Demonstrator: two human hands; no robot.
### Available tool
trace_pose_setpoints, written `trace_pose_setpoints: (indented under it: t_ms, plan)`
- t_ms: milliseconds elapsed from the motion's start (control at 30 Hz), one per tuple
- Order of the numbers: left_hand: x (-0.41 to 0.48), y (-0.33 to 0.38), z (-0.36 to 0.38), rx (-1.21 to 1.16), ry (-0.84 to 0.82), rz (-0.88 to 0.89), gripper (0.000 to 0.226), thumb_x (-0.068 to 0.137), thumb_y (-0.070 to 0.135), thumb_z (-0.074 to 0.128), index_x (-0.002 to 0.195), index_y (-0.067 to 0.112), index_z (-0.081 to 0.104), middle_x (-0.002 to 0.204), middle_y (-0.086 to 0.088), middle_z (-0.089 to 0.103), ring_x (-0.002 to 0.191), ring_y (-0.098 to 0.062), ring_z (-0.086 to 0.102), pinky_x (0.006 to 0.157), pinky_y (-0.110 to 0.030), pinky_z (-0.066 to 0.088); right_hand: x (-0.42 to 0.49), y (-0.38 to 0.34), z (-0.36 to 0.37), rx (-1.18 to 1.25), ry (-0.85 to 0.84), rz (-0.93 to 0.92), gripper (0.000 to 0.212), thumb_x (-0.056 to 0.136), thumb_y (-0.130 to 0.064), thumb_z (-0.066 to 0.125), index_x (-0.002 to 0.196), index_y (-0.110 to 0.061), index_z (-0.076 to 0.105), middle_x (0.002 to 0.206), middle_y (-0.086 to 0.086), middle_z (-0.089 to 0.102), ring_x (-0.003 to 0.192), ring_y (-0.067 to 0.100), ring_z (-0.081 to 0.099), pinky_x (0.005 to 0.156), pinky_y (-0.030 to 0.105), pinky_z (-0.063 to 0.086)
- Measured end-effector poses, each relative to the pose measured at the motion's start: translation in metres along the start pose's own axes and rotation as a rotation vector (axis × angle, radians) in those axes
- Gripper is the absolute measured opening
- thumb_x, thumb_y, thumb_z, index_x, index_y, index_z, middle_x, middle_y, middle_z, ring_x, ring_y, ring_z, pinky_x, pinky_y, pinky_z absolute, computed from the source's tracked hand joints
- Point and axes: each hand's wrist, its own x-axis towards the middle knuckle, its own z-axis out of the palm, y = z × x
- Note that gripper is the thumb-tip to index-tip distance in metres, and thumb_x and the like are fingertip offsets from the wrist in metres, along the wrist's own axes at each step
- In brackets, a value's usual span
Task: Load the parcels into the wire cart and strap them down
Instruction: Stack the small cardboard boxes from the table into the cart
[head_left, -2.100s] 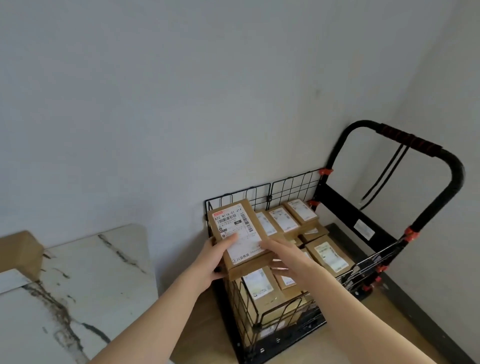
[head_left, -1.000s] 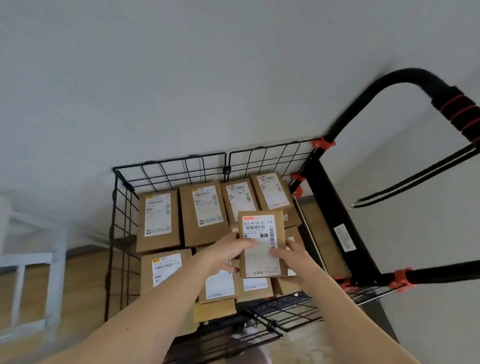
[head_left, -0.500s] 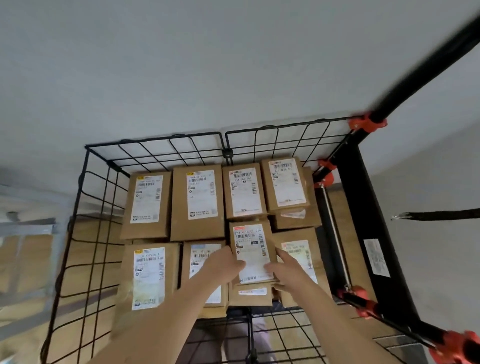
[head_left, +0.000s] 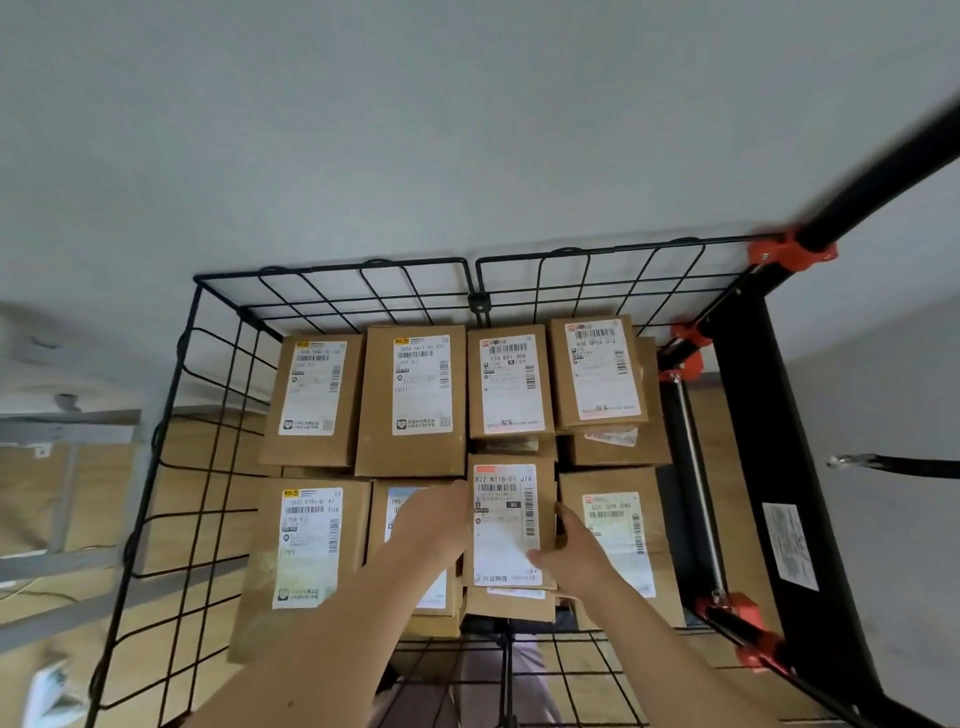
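I look straight down into the black wire cart, which holds several brown labelled parcels in two rows. A small brown parcel with a white label lies on top of the stack in the near row. My left hand holds its left edge and my right hand holds its right edge, thumb on the label. A black strap with a metal end hangs at the right, outside the basket.
The cart's black back panel and handle tube with orange clamps stand on the right. A grey wall rises behind the cart. A pale table frame and wooden floor show at the left through the mesh.
I have carried the small parcel from the table side over the cart and lowered it onto the near row. My view has tilted down over the basket.
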Motion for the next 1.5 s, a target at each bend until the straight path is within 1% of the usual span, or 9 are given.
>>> trace_pose_setpoints:
  t_ms: [100, 167, 333, 467, 667, 933, 1200, 1400, 1500]
  plan:
    - [-0.002, -0.006, 0.003, -0.071, 0.001, 0.004, 0.009, 0.09, 0.009, 0.041, 0.085, 0.013, 0.046, 0.077, 0.001, 0.05, 0.075, -0.019, 0.052, 0.057, -0.024, 0.037, -0.005, -0.001, 0.003, -0.036, 0.03, -0.031, 0.078, 0.084, -0.005, 0.063, 0.148, -0.024, 0.023, 0.133, 0.003, 0.054, 0.111, 0.021, 0.056, 0.088, 0.032, 0.053]
    - [-0.002, -0.008, 0.004, -0.122, 0.004, 0.006, 0.016, 0.091, 0.01, 0.041, 0.103, 0.009, 0.051, 0.084, -0.002, 0.056, 0.071, -0.017, 0.053, 0.052, -0.023, 0.037, -0.008, 0.0, 0.002, -0.021, 0.049, -0.054, 0.079, 0.082, 0.0, 0.062, 0.147, -0.025, 0.026, 0.125, 0.001, 0.057, 0.107, 0.019, 0.057, 0.089, 0.034, 0.053]
    - [-0.001, -0.019, 0.007, -0.173, -0.008, 0.041, 0.027, 0.089, 0.01, 0.048, 0.116, 0.011, 0.049, 0.094, -0.005, 0.063, 0.082, -0.02, 0.061, 0.059, -0.027, 0.045, -0.013, 0.001, 0.004, 0.077, 0.085, -0.094, 0.082, 0.075, -0.002, 0.07, 0.144, -0.03, 0.034, 0.107, -0.008, 0.059, 0.104, 0.019, 0.061, 0.09, 0.043, 0.054]
    - [-0.001, -0.028, 0.007, -0.241, -0.03, 0.035, 0.029, 0.087, 0.011, 0.054, 0.115, 0.01, 0.046, 0.096, -0.007, 0.063, 0.075, -0.019, 0.057, 0.054, -0.025, 0.042, -0.013, -0.003, 0.008, 0.074, 0.098, -0.114, 0.081, 0.077, 0.001, 0.068, 0.143, -0.031, 0.034, 0.106, -0.01, 0.057, 0.1, 0.017, 0.061, 0.087, 0.042, 0.055]
    - [0.003, -0.022, 0.004, -0.26, -0.08, 0.071, 0.012, 0.086, 0.008, 0.054, 0.096, 0.012, 0.048, 0.076, -0.002, 0.052, 0.072, -0.019, 0.053, 0.057, -0.025, 0.039, -0.008, -0.013, 0.011, -0.062, 0.138, -0.13, 0.082, 0.08, 0.005, 0.057, 0.149, -0.027, 0.024, 0.139, 0.002, 0.05, 0.12, 0.024, 0.052, 0.094, 0.036, 0.049]
    - [-0.005, -0.027, -0.002, -0.102, 0.105, 0.066, 0.03, 0.09, 0.011, 0.05, 0.119, 0.009, 0.05, 0.103, -0.007, 0.067, 0.087, -0.022, 0.064, 0.068, -0.032, 0.05, -0.015, -0.018, 0.017, -0.068, 0.083, -0.031, 0.081, 0.083, 0.002, 0.057, 0.151, -0.023, 0.02, 0.136, 0.006, 0.051, 0.113, 0.024, 0.054, 0.092, 0.031, 0.047]
    - [-0.041, -0.039, -0.037, -0.184, 0.124, 0.205, 0.026, 0.092, 0.015, 0.048, 0.115, 0.011, 0.059, 0.116, -0.002, 0.061, 0.104, -0.019, 0.057, 0.08, -0.028, 0.046, -0.059, -0.053, 0.012, -0.123, 0.219, -0.081, 0.069, 0.088, -0.014, 0.06, 0.148, -0.02, 0.026, 0.142, 0.008, 0.047, 0.121, 0.026, 0.05, 0.089, 0.032, 0.042]
    - [-0.081, -0.073, -0.059, -0.186, 0.216, 0.253, 0.038, 0.094, 0.017, 0.048, 0.132, 0.018, 0.049, 0.132, 0.001, 0.053, 0.12, -0.017, 0.05, 0.093, -0.025, 0.041, -0.106, -0.088, 0.039, -0.14, 0.276, -0.185, 0.046, 0.089, -0.005, 0.054, 0.134, -0.017, 0.049, 0.114, 0.012, 0.063, 0.106, 0.034, 0.061, 0.091, 0.041, 0.048]
    - [-0.108, -0.104, -0.067, -0.183, 0.272, 0.241, 0.036, 0.093, 0.019, 0.047, 0.13, 0.02, 0.049, 0.124, 0.004, 0.054, 0.114, -0.017, 0.052, 0.086, -0.024, 0.042, -0.134, -0.099, 0.065, -0.112, 0.262, -0.255, 0.037, 0.09, -0.007, 0.053, 0.125, -0.017, 0.056, 0.078, 0.002, 0.057, 0.065, 0.02, 0.051, 0.064, 0.032, 0.047]
